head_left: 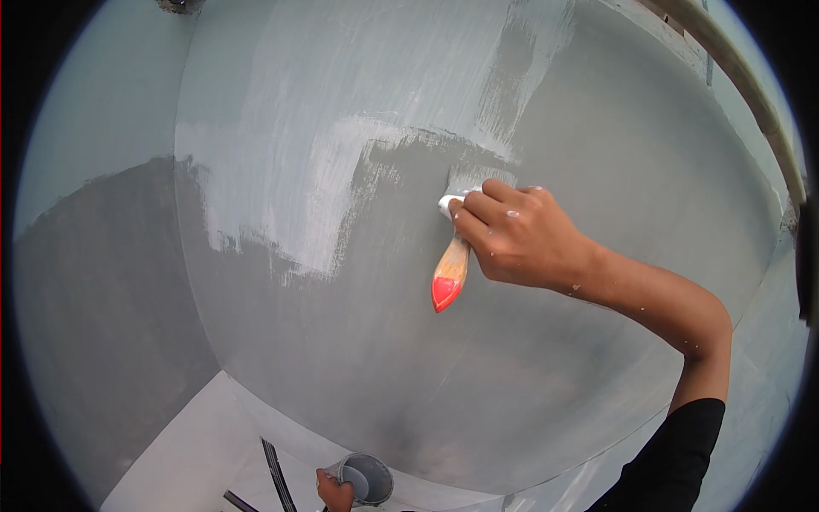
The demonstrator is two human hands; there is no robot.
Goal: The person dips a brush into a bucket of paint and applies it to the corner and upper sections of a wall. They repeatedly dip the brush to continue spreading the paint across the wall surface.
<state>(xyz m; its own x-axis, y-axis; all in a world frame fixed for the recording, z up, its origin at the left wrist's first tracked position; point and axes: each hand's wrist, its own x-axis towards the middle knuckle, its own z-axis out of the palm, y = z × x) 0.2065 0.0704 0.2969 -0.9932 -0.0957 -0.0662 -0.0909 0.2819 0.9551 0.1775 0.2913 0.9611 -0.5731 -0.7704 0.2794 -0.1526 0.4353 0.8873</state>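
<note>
My right hand point(516, 232) grips a paintbrush point(450, 271) with a wooden handle and a red tip. Its bristles press against the grey wall point(597, 154), at the edge of a pale, freshly painted patch point(281, 171). White paint specks dot my hand and forearm. At the bottom of the view my left hand point(334, 492) holds a small grey paint bucket point(368, 478) by its rim, low and well below the brush.
The wall meets a second grey wall point(102, 282) in a corner at the left. Pale floor point(196, 452) shows at the bottom, with dark thin rods point(277, 474) lying beside the bucket. A beam or pipe point(751, 77) runs along the top right.
</note>
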